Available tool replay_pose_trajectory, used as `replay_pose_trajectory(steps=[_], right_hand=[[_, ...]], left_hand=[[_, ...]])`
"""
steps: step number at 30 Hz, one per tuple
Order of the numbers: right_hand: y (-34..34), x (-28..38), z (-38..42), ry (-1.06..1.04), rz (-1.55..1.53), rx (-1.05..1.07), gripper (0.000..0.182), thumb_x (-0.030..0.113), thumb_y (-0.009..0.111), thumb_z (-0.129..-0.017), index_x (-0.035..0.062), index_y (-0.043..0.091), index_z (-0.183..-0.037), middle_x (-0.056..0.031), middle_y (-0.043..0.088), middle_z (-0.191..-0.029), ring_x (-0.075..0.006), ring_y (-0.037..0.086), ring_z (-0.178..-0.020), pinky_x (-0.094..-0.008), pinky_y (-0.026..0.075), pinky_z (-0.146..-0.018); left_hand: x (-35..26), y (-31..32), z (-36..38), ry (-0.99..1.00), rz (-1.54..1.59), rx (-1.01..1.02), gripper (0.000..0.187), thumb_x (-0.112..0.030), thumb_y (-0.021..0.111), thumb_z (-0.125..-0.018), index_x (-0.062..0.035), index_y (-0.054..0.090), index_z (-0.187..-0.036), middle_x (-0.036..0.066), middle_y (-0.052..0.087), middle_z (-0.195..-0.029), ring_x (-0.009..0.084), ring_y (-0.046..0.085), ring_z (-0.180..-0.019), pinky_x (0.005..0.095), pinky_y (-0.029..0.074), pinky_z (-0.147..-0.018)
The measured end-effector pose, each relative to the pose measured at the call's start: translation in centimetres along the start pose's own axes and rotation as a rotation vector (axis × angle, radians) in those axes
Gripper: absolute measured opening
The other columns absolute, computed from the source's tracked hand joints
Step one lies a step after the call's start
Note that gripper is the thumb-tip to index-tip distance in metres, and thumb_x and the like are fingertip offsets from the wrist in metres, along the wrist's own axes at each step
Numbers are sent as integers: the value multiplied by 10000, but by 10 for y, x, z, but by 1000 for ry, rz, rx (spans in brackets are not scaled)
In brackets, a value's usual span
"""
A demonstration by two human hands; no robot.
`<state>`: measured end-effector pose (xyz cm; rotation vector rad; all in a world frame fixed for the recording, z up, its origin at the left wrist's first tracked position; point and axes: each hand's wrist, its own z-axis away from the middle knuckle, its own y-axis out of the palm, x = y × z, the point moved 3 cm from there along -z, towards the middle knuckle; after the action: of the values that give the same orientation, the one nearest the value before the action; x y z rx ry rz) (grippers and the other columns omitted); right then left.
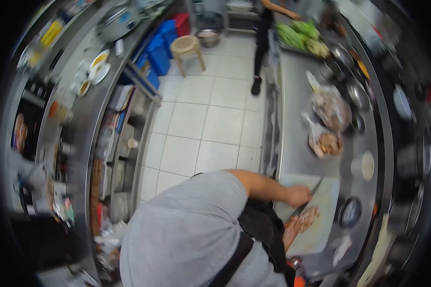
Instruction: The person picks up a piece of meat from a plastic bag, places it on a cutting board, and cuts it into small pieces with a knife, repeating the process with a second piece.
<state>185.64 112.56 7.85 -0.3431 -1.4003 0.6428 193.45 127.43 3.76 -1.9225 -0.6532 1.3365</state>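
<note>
Over the white cutting board [323, 227], my left hand [299, 195] is closed around a knife [317, 184]. Part of the knife shows past the fingers and a dark stretch of it lies between my two hands. My right hand [291, 230] rests lower on the board, fingers curled against a pile of chopped meat [310, 217], pale and brownish pink. The grip of its fingertips is small and partly blurred. Beyond the board lie a clear plastic bag of brown pieces [326, 143] and a larger bag of pale meat [331, 109].
On the steel counter [297, 95] are a white cup [363, 166], a dark round container [350, 213] and a crumpled white wrapper [341, 249]. A tray of green vegetables [301, 38] sits farther up, beside another person [262, 43]. A wooden stool [186, 45] stands on the tiled floor.
</note>
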Motion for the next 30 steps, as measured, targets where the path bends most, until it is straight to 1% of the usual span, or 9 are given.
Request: replay_pose_trajectory(steps=[3, 6, 9, 11, 14, 17, 24, 27, 30], right_hand=[[2, -8, 0, -10, 37, 13, 458, 387, 419, -1045, 1, 560, -843, -100, 474, -584, -220, 492, -497, -364, 381, -459], [7, -20, -1, 167, -50, 64, 451, 378, 393, -1052, 1, 568, -876, -118, 497, -553, -246, 486, -400, -415, 408, -432], [16, -45, -3, -16, 54, -71, 465, 409, 402, -1043, -16, 565, -947, -198, 569, -616, -287, 560, -446, -434, 465, -514], [-5, 4, 2, 380, -72, 83, 448, 397, 399, -1044, -15, 564, -987, -235, 608, -680, -357, 606, -539, -474, 478, -572], [-11, 20, 4, 455, -99, 55, 415, 378, 409, -1043, -6, 565, -1021, -247, 627, -731, -429, 618, -647, -501, 480, -631], [2, -1, 10, 307, -3, -65, 358, 343, 446, -1036, 9, 569, -1075, -247, 637, -759, -463, 617, -727, -505, 477, -650], [-17, 68, 8, 135, -81, -229, 288, 261, 506, -1010, 11, 569, -1136, -270, 646, -808, -466, 629, -775, -539, 470, -684], [-7, 57, 0, 61, -192, -293, 307, 319, 461, -1030, 33, 554, -1091, -177, 614, -676, -342, 626, -601, -446, 481, -591], [27, -5, -4, 244, 220, -106, 313, 322, 473, -1022, 28, 547, -1099, -258, 638, -749, -466, 622, -705, -537, 475, -652]], left_hand=[[25, 11, 2, -78, 114, 12, 199, -100, 595, -787, 0, 625, -956, 223, 628, -1003, 398, 596, -1009, 478, 486, -888], [39, 4, -2, -195, 135, 137, 529, -149, 778, -711, 31, 584, -1169, 239, 617, -1158, 405, 578, -1105, 469, 460, -961], [22, -12, -7, -171, 208, 117, 481, -76, 746, -697, -22, 610, -1155, 221, 670, -980, 403, 654, -907, 460, 536, -816], [27, -5, -6, -187, 294, 132, 405, -59, 716, -733, -16, 620, -1124, 199, 690, -891, 354, 694, -800, 410, 563, -733], [33, -14, -6, -178, 308, 146, 312, -41, 683, -732, -12, 622, -1037, 221, 673, -849, 389, 677, -794, 447, 557, -743], [59, -21, -6, -112, 309, 71, 280, -25, 661, -791, -31, 633, -1069, 149, 698, -844, 284, 707, -761, 366, 575, -728], [100, -83, -16, -259, 330, 78, 213, -8, 627, -792, -19, 643, -1005, 130, 696, -827, 278, 691, -733, 372, 563, -692], [114, -89, -19, -234, 272, 77, 200, -23, 642, -807, -25, 654, -1007, 111, 695, -820, 236, 694, -724, 346, 560, -689], [110, -87, -22, -150, 252, 73, 199, -26, 647, -816, -27, 662, -1015, 108, 696, -830, 218, 695, -705, 327, 557, -682]])
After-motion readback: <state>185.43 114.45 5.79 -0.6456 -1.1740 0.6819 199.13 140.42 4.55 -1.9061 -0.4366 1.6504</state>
